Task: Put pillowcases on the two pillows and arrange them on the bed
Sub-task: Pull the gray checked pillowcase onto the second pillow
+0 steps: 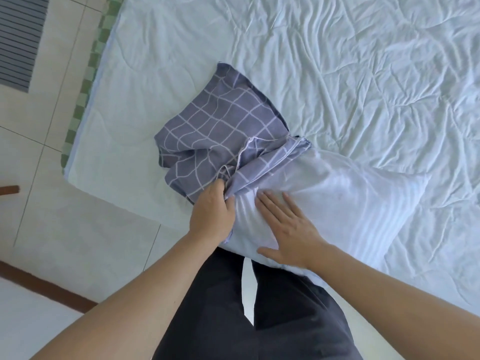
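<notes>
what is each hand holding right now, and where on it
The left hand grips the grid-patterned pillowcase at its bunched open edge. The right hand holds nothing; it lies flat on the white pillow.

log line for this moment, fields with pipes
stage: first pillow going into case | left hand: grips pillowcase opening | right hand: flat on white pillow | pillow: mostly uncovered, on bed

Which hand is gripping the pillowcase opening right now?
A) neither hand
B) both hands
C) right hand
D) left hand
D: the left hand pinches the bunched edge of the grid-patterned pillowcase, while the right hand lies flat with straight fingers on the white pillow.
</notes>
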